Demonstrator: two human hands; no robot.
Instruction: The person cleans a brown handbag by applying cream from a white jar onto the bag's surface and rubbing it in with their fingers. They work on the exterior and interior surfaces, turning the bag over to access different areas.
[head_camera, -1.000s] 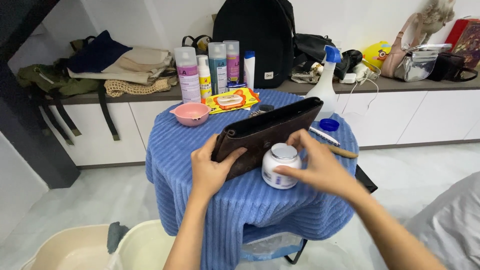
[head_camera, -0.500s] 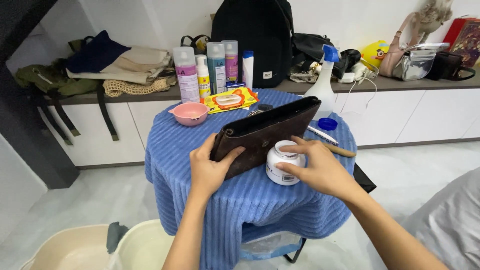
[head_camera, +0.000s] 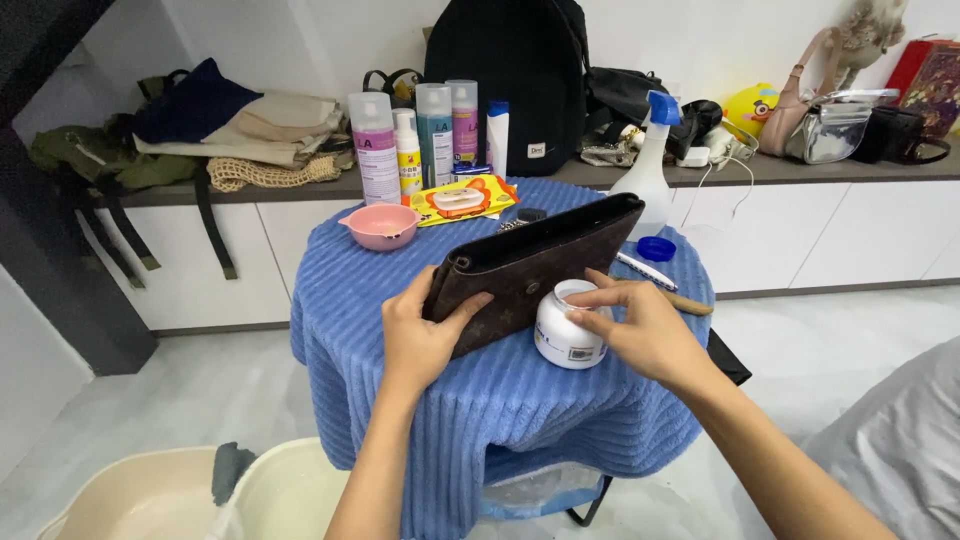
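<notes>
Brown, smooth leather makes up the flat rectangular pouch (head_camera: 530, 265), propped on edge mid-table on the ribbed blue cloth (head_camera: 500, 400); the left hand (head_camera: 420, 335) grips its near corner. The right hand (head_camera: 640, 325), fingers loosely curled, touches the round white jar (head_camera: 565, 330) beside it.

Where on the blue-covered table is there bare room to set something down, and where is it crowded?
Bare cloth on the table lies left of the left hand, below the pink bowl, and along the front edge below the white jar. It is crowded around the brown pouch, the right hand and the spray bottle at the back right.
</notes>
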